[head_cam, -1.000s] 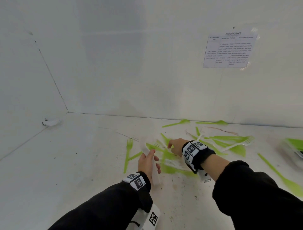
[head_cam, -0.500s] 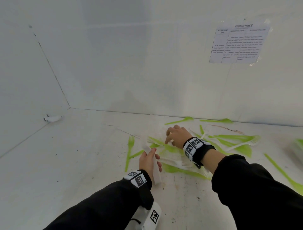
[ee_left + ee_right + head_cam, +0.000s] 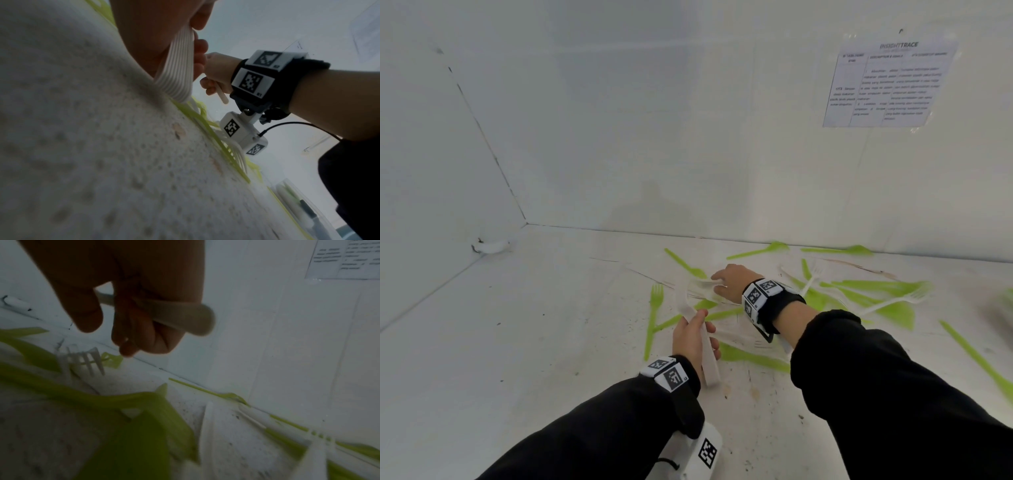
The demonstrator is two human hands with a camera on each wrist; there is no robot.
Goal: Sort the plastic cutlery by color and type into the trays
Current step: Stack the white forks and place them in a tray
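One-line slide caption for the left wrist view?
Left hand grips a stack of white cutlery; right hand holds one white piece.

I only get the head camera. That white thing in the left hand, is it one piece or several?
Observer: Several. The left wrist view shows the left hand gripping a stack of white handles, nested together.
Operator: Does the right hand hold anything?
Observer: Yes. In the right wrist view the right hand's fingers curl round one white handle.
Operator: Any tray nearby?
Observer: The left wrist view shows a clear tray beyond the right arm, with blurred white and green pieces inside.
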